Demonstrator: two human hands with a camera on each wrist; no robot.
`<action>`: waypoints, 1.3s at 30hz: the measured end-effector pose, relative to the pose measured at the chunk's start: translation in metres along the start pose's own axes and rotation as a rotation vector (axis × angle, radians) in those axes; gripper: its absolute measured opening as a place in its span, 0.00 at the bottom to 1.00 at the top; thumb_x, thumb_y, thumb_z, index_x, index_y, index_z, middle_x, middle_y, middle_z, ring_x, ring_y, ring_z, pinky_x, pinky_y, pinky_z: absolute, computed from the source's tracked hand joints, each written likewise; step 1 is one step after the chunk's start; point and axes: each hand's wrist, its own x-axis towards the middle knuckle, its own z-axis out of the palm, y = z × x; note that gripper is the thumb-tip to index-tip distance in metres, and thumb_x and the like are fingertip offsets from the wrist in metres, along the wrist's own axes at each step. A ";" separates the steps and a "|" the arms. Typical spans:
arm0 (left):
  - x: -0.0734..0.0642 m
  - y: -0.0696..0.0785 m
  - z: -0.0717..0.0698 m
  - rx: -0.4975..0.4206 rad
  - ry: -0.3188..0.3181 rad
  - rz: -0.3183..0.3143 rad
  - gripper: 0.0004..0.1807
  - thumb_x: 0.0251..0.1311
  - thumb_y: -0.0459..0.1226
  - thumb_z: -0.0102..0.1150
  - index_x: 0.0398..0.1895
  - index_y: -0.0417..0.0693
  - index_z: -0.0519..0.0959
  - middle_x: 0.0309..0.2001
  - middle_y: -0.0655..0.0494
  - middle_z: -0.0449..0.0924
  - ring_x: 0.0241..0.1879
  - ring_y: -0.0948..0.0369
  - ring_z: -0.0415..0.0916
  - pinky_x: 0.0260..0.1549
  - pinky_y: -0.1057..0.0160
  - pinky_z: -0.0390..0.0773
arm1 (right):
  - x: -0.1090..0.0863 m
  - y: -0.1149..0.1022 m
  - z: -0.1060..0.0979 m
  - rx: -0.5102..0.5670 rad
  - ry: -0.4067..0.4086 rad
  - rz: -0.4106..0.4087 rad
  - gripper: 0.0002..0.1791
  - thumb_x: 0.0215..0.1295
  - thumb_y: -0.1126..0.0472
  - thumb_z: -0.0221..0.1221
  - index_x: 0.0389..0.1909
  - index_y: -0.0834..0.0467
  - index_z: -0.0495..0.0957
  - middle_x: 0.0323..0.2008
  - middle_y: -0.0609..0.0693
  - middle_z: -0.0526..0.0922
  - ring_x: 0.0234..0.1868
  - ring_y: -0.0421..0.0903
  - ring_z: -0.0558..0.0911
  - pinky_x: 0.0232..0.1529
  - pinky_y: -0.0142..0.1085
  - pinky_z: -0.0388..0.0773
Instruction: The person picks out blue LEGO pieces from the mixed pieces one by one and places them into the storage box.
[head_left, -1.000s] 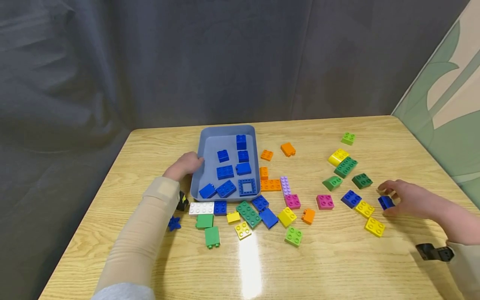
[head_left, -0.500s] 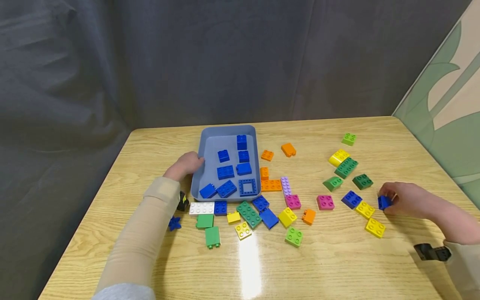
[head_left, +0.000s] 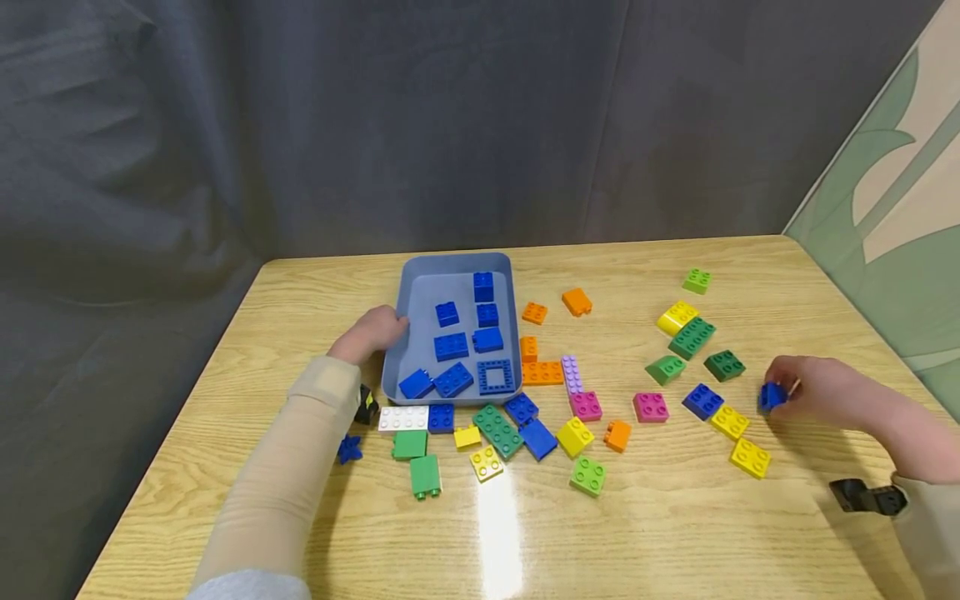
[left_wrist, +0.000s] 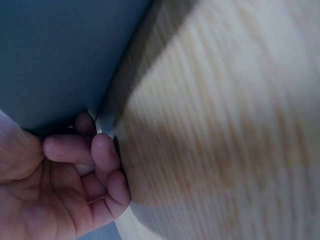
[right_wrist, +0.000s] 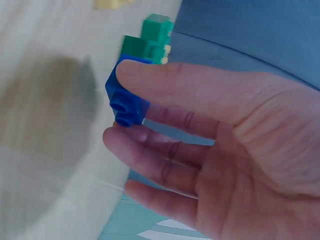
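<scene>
My right hand (head_left: 821, 390) pinches a small blue building brick (right_wrist: 127, 95) between thumb and fingers at the table's right side. In the right wrist view, two of its studs show below the thumb. At the other end, my left hand (head_left: 371, 331) grips the left rim of a shallow blue-grey tray (head_left: 420, 271), thumb at the rim. The left wrist view shows that hand's curled fingers (left_wrist: 105, 155) against the tray's outer wall, low by the table. Several blue bricks (head_left: 451, 346) lie inside the tray, along with a square blue frame piece (head_left: 495, 377).
Left of the right hand lie a blue brick (head_left: 702, 401), yellow bricks (head_left: 750, 457) and green bricks (head_left: 724, 364). Mixed bricks crowd the tray's front and right, including a white brick (head_left: 403, 418) and an orange brick (head_left: 542, 372). A dark curtain (head_left: 450, 125) hangs behind the table.
My right fingers have come together on the small blue brick, which has turned and come slightly up from where it lay. The left hand and tray have stayed put.
</scene>
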 end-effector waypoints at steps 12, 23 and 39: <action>-0.004 0.002 -0.002 0.007 -0.019 -0.024 0.21 0.75 0.42 0.36 0.42 0.31 0.74 0.30 0.47 0.70 0.32 0.54 0.71 0.32 0.59 0.72 | 0.020 -0.030 -0.035 -0.059 0.082 -0.075 0.15 0.50 0.69 0.70 0.36 0.67 0.76 0.30 0.50 0.78 0.32 0.50 0.78 0.33 0.47 0.78; -0.002 0.001 -0.002 -0.006 -0.028 -0.021 0.23 0.75 0.42 0.35 0.46 0.30 0.74 0.32 0.45 0.72 0.34 0.53 0.72 0.35 0.58 0.73 | 0.054 -0.078 -0.051 -0.121 0.089 -0.133 0.18 0.50 0.68 0.71 0.40 0.69 0.76 0.33 0.53 0.78 0.35 0.52 0.79 0.37 0.49 0.79; 0.001 0.001 -0.003 0.002 -0.023 0.001 0.20 0.75 0.41 0.36 0.38 0.33 0.74 0.31 0.46 0.71 0.33 0.53 0.71 0.35 0.58 0.73 | 0.097 -0.140 -0.059 -0.169 0.094 -0.211 0.18 0.53 0.64 0.71 0.43 0.63 0.77 0.37 0.52 0.78 0.38 0.53 0.79 0.39 0.48 0.78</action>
